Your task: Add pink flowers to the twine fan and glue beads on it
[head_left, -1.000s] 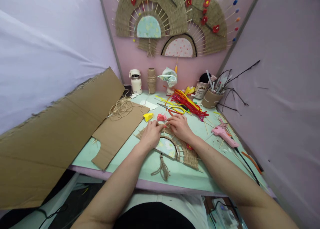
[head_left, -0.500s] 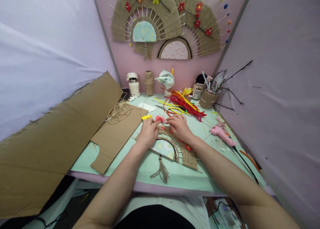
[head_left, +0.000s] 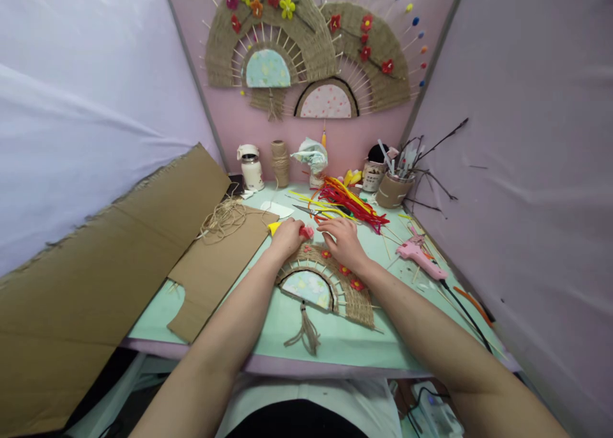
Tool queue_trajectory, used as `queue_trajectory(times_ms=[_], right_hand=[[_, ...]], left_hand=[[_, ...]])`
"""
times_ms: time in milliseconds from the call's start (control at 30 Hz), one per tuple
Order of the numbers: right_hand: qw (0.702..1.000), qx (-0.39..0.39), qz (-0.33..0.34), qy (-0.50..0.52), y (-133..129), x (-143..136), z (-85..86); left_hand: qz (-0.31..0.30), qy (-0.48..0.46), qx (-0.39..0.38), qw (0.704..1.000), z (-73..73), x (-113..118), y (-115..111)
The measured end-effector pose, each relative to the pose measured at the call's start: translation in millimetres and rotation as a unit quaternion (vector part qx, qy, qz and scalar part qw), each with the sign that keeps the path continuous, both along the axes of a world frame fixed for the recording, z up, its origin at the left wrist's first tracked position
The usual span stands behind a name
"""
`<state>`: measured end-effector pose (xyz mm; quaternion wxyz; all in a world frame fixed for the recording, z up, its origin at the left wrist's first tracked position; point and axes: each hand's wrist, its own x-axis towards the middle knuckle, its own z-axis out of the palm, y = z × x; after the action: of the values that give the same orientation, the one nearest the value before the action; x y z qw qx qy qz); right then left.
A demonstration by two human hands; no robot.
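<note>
My left hand (head_left: 287,239) is closed on a small pink-red piece (head_left: 307,232), petal-like in look, held at its fingertips above the top edge of a woven twine fan (head_left: 359,302). To the right, my right hand (head_left: 343,239) has its fingers bent and its thumb apart from them, with nothing visible in it; it is close to the pink-red piece but separate. The fan lies on the table, with red flowers (head_left: 356,285) along its right part, a pale floral half-circle (head_left: 309,286) at its centre and a twine tassel (head_left: 306,332) below. A yellow piece (head_left: 274,228) shows beside my left hand.
Scissors (head_left: 309,211) and a pile of red and yellow pipe cleaners (head_left: 357,203) lie beyond my hands. A pink glue gun (head_left: 421,259) with a cord is at right. Cardboard (head_left: 215,259) with loose twine (head_left: 223,219) lies at left. Jars and a twine spool (head_left: 280,163) stand behind.
The view has shifted slightly. My left hand has turned the pink-red piece and drawn a little away from my right hand, whose thumb has parted from its fingers.
</note>
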<state>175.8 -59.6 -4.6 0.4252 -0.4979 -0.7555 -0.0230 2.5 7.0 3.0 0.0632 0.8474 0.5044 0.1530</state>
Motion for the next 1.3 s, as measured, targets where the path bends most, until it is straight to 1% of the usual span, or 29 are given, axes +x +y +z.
queue_trajectory(times_ms=[133,300,400,567,633,733,800,900,1000,1167,1300], right_hand=[[1.000,0.002,0.004,0.029,-0.3,-0.9,1.7],[0.998,0.017,0.035,0.049,1.2,-1.5,2.0],[0.999,0.017,0.027,0.043,2.8,-0.5,0.6],[0.999,0.005,-0.007,0.032,3.5,2.2,-0.2],[0.999,-0.001,-0.036,0.014,2.5,3.5,0.6],[0.997,-0.009,-0.070,-0.015,1.5,5.4,2.2],[0.998,-0.012,-0.056,-0.015,2.2,6.3,3.0],[0.999,-0.025,-0.018,0.014,5.2,7.0,2.9],[0.998,-0.043,-0.008,0.046,7.9,7.1,1.7],[0.997,-0.057,-0.008,0.059,7.5,6.7,1.1],[0.997,-0.055,-0.012,0.059,5.2,5.4,3.2]], left_hand=[[-0.011,-0.083,0.034,0.996,-6.6,-0.7,-5.0],[-0.008,-0.177,0.060,0.982,-7.7,2.2,-9.0],[-0.015,-0.214,0.053,0.975,-8.4,4.7,-9.4],[-0.049,-0.258,0.025,0.965,-9.0,6.7,-11.8],[-0.058,-0.270,0.025,0.961,-8.3,6.8,-12.9],[-0.070,-0.268,0.053,0.959,-6.5,6.4,-14.1],[-0.075,-0.263,0.080,0.959,-5.5,5.7,-14.6],[-0.077,-0.259,0.111,0.956,-4.7,4.9,-15.2],[-0.075,-0.256,0.123,0.956,-4.6,5.4,-16.2],[-0.071,-0.273,0.090,0.955,-3.4,8.8,-19.3],[-0.035,-0.313,0.046,0.948,-1.2,12.0,-22.2]])
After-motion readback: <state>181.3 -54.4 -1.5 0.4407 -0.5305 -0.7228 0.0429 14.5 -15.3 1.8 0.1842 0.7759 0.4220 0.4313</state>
